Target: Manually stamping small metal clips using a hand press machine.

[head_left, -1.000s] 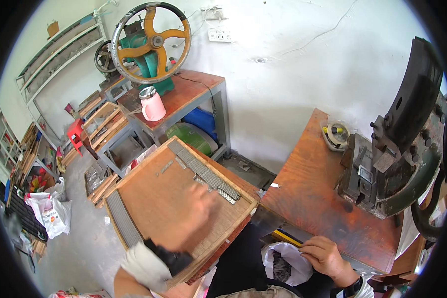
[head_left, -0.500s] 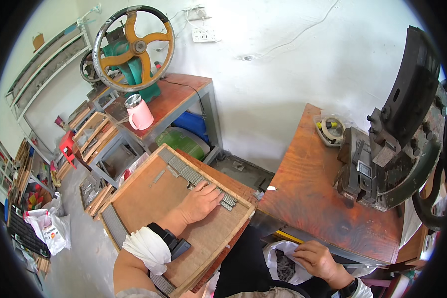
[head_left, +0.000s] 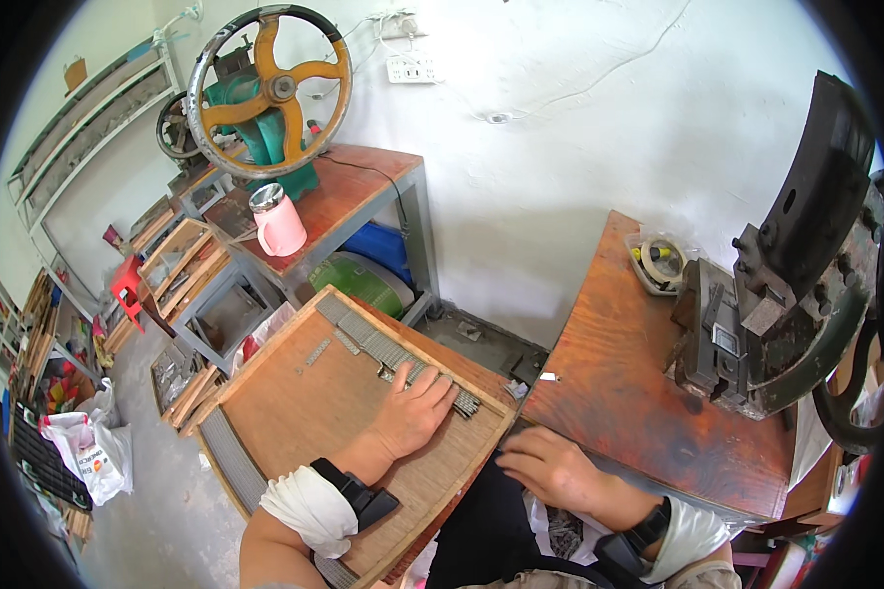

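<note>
Inside the wooden tray point(head_left: 295, 412), left hand point(head_left: 413, 412) lies flat — fingers apart — on metal strips point(head_left: 388, 353).

White rolled sleeves; black wristbands

Bright, even daylight washes the white wall point(head_left: 580, 147); shadows stay soft, focus is sharp, and fisheye bending curves straight edges toward the frame's black, vignetted rim.
</note>
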### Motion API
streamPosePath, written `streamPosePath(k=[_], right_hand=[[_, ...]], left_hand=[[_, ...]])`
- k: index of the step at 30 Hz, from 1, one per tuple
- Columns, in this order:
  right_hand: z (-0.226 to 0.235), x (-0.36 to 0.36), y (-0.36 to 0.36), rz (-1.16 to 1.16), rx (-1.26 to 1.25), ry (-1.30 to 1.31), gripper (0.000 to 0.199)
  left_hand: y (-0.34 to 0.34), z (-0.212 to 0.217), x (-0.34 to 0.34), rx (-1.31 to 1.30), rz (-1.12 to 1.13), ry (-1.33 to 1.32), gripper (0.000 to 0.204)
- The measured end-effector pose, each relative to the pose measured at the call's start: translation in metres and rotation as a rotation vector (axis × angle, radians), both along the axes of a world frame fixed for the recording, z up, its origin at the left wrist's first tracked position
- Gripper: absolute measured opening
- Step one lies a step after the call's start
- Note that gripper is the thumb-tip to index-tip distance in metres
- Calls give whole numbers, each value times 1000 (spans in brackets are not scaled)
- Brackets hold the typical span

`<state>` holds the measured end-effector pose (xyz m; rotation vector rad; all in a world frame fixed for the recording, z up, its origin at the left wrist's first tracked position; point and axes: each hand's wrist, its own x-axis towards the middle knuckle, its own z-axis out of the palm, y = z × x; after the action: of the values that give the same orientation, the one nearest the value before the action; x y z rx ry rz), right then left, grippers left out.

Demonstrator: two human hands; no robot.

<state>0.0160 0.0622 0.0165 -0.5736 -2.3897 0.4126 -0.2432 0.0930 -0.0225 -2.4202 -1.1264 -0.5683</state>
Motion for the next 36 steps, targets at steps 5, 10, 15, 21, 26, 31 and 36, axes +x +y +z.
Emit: streamPosePath(k=[5, 10, 15, 21, 26, 31, 36], right_hand=[[-1, -18, 16, -50, 7, -20, 22], [2, -2, 13, -82, -37, -11, 22], [7, 6, 9, -72, -55, -4, 21], [4, 17, 1, -64, -70, -47, 20], [9, -7, 15, -17, -92, -14, 22], [2, -17, 20, 5, -84, -4, 22], [-3, -15, 22, 5, -33, 31, 24]], left_hand=[[3, -5, 3, -141, -7, -218, 21], [1, -4, 1, -143, 16, -212, 25], [3, 6, 4, -223, 41, -222, 26], [-32, 5, 6, -575, 206, -435, 27], [-38, 3, 12, -511, 202, -465, 30], [-41, 3, 14, -482, 196, -386, 28], [-59, -4, 25, -551, 221, -430, 28]])
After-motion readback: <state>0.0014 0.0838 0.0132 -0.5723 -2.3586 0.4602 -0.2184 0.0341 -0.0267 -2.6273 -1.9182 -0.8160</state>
